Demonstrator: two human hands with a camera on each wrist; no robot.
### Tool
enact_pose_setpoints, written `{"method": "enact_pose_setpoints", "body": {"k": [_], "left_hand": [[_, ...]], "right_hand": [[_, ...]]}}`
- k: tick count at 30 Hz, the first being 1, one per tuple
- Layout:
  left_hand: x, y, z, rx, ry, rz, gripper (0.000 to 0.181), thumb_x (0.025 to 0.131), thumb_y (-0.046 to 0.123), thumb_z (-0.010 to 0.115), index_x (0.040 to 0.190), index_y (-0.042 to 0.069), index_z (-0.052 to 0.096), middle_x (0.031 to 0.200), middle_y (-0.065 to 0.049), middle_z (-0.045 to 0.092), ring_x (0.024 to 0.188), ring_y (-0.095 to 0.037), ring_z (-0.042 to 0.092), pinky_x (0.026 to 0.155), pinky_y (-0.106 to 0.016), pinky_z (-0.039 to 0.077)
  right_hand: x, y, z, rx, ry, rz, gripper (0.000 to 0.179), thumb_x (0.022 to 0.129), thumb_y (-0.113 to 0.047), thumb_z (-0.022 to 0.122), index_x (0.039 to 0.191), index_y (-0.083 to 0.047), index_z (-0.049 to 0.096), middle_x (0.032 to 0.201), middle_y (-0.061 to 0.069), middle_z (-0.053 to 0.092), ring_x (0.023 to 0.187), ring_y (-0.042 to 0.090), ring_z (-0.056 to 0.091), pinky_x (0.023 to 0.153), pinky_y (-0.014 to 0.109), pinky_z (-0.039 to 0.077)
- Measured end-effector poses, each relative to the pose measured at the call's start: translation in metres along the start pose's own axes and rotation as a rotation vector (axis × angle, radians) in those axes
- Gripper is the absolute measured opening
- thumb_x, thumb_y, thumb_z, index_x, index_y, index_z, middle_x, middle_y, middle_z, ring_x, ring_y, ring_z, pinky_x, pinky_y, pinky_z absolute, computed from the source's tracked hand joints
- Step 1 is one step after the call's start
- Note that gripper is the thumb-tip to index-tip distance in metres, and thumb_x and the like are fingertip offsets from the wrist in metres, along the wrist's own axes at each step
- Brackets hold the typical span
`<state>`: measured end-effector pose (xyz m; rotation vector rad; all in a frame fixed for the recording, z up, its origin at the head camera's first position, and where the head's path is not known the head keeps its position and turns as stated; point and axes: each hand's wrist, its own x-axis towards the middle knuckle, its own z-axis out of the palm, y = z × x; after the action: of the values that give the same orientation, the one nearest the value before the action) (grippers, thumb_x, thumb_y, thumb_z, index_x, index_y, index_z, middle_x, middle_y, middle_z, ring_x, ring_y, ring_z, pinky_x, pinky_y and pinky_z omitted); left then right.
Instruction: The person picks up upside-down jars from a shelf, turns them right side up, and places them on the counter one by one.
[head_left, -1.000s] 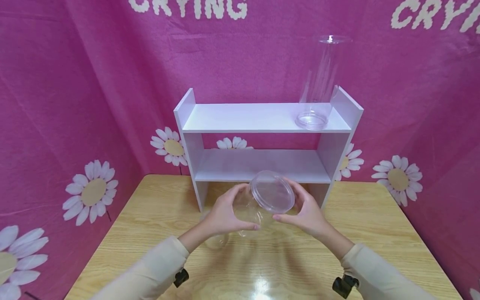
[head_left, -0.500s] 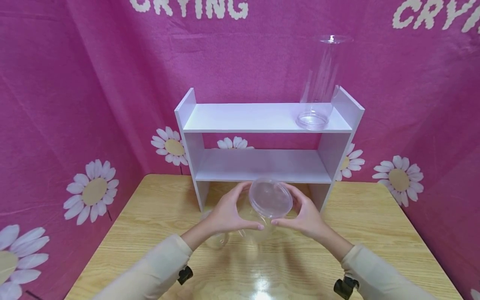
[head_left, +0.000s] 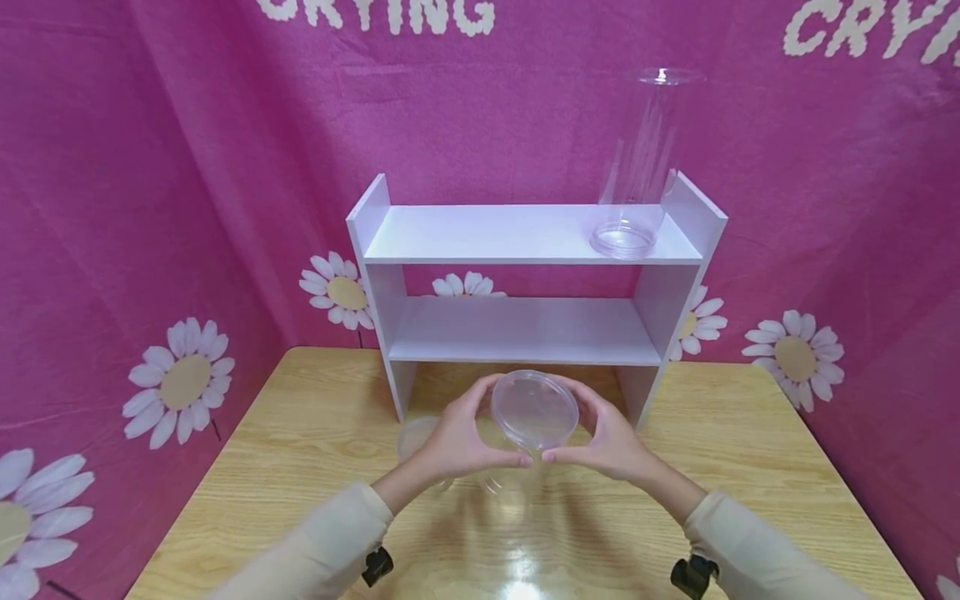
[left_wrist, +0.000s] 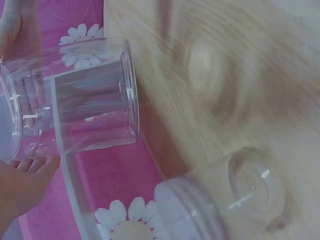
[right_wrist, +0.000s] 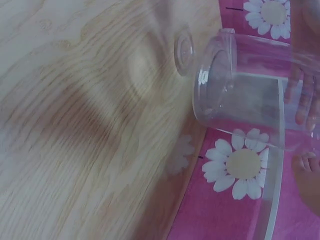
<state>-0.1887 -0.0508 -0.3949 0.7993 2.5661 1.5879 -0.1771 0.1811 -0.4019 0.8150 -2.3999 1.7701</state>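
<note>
A clear plastic jar with a round lid (head_left: 535, 408) is gripped from both sides, its lid tilted slightly toward the head camera. My left hand (head_left: 468, 437) curves round its left side, and my right hand (head_left: 609, 437) round its right, thumbs nearly meeting in front. Both wrist views show the see-through jar body (left_wrist: 95, 105) above the tabletop, its base apart from the wood. A second clear lidded jar (head_left: 417, 436) stands on the table, partly hidden behind my left hand; its lid (left_wrist: 187, 210) shows in the left wrist view.
A white two-tier shelf (head_left: 517, 330) stands at the back of the wooden table (head_left: 720, 467). On its top tier, at the right, is a tall clear cylinder (head_left: 633, 167). Pink cloth (head_left: 225, 125) with daisies hangs behind and at both sides.
Both hands have lowered the jar toward the table, and its lid has shifted slightly left. My left hand has slid a little right. More of the second jar's lid shows now.
</note>
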Motion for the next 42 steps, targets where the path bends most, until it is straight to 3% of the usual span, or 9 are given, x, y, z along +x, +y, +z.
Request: {"method": "enact_pose_setpoints", "body": {"k": [7, 13, 23, 30, 39, 42], "left_hand": [[-0.004, -0.012, 0.009, -0.065, 0.052, -0.057, 0.099, 0.059, 0.029, 0.092, 0.141, 0.017, 0.04, 0.137, -0.004, 0.055, 0.126, -0.023, 0.054, 0.107, -0.043, 0.047], [-0.002, -0.032, 0.012, -0.081, 0.121, -0.08, 0.099, 0.057, 0.025, 0.093, 0.141, 0.015, 0.04, 0.137, -0.007, 0.054, 0.126, -0.026, 0.054, 0.108, -0.043, 0.046], [-0.003, -0.056, 0.013, -0.057, 0.158, -0.093, 0.097, 0.06, 0.025, 0.092, 0.14, 0.009, 0.04, 0.14, -0.013, 0.05, 0.131, -0.033, 0.051, 0.109, -0.046, 0.045], [-0.006, -0.065, 0.017, -0.021, 0.159, -0.091, 0.099, 0.058, 0.026, 0.092, 0.14, 0.01, 0.039, 0.137, -0.011, 0.053, 0.129, -0.03, 0.051, 0.108, -0.046, 0.045], [-0.01, -0.071, 0.021, -0.021, 0.123, -0.09, 0.099, 0.059, 0.027, 0.092, 0.14, 0.012, 0.038, 0.136, -0.01, 0.052, 0.128, -0.03, 0.051, 0.107, -0.049, 0.046], [-0.01, -0.071, 0.021, -0.027, 0.108, -0.087, 0.099, 0.059, 0.029, 0.092, 0.14, 0.011, 0.037, 0.136, -0.011, 0.052, 0.128, -0.031, 0.05, 0.106, -0.051, 0.045]], "right_hand": [[-0.001, 0.009, -0.019, -0.026, -0.047, -0.043, 0.089, 0.069, -0.002, 0.083, 0.143, 0.004, 0.035, 0.141, 0.027, 0.046, 0.122, -0.01, 0.049, 0.104, 0.011, 0.042], [-0.005, 0.014, -0.046, -0.085, -0.011, -0.034, 0.078, 0.072, 0.0, 0.08, 0.139, 0.007, 0.04, 0.138, 0.025, 0.05, 0.124, -0.009, 0.048, 0.107, 0.01, 0.039], [-0.008, -0.001, -0.091, -0.19, 0.08, -0.04, 0.066, 0.077, 0.003, 0.075, 0.135, 0.006, 0.045, 0.129, -0.021, 0.054, 0.122, -0.011, 0.049, 0.103, 0.001, 0.036], [-0.011, -0.009, -0.108, -0.234, 0.195, -0.035, 0.061, 0.078, 0.003, 0.075, 0.133, 0.005, 0.049, 0.122, -0.029, 0.056, 0.118, -0.012, 0.053, 0.098, 0.002, 0.041], [-0.014, -0.011, -0.129, -0.2, 0.354, 0.033, 0.052, 0.081, 0.004, 0.071, 0.129, 0.007, 0.052, 0.114, -0.023, 0.063, 0.105, -0.01, 0.06, 0.086, 0.004, 0.049], [-0.014, -0.01, -0.135, -0.152, 0.421, 0.043, 0.048, 0.081, 0.005, 0.071, 0.127, 0.002, 0.056, 0.111, -0.021, 0.066, 0.099, -0.01, 0.062, 0.082, 0.004, 0.051]]}}
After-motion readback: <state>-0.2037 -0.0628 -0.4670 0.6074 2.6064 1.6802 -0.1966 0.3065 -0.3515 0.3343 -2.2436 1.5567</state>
